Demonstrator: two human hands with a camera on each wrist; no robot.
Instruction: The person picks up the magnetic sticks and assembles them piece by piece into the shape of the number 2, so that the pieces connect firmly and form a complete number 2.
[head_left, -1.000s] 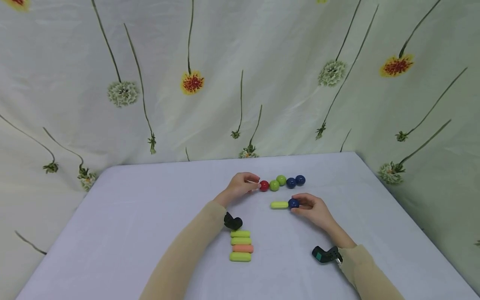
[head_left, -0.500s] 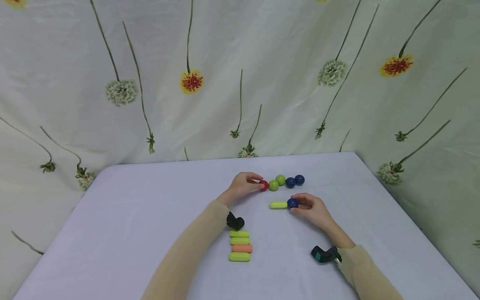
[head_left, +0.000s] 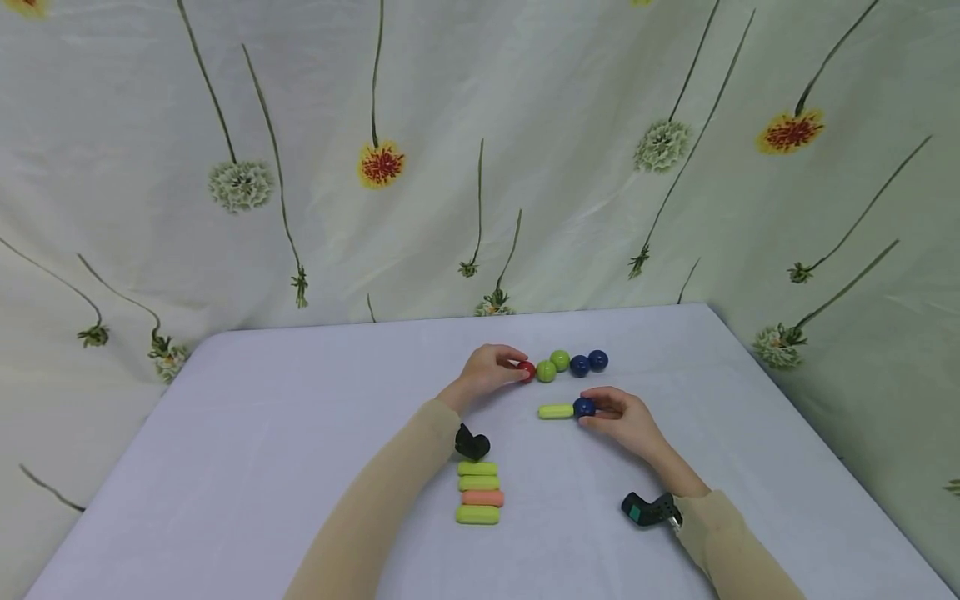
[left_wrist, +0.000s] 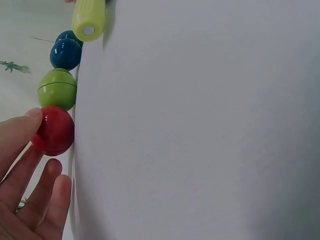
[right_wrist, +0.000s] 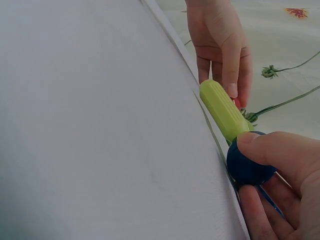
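My left hand (head_left: 483, 371) pinches a red ball (left_wrist: 55, 131) between thumb and fingers, at the left end of a row of balls. Touching or nearly touching it is a green ball (head_left: 546, 371); a second green ball (head_left: 559, 360) and two dark blue balls (head_left: 579, 366) continue the row rightward. Nearer to me, my right hand (head_left: 626, 421) pinches another dark blue ball (right_wrist: 250, 161). A yellow-green rod (right_wrist: 222, 110) meets that ball end to end and points left. In the left wrist view, a round metal disc shows on the rod's free end.
Three yellow-green rods (head_left: 477, 469) and one orange rod (head_left: 482, 498) lie stacked in a column near my left forearm. A white cloth covers the table (head_left: 300, 417). Behind its far edge hangs a flowered curtain (head_left: 450, 233).
My left hand has shifted slightly right, and its thumb and fingers now cover more of the red ball. My right hand keeps its hold on the blue ball, almost still.
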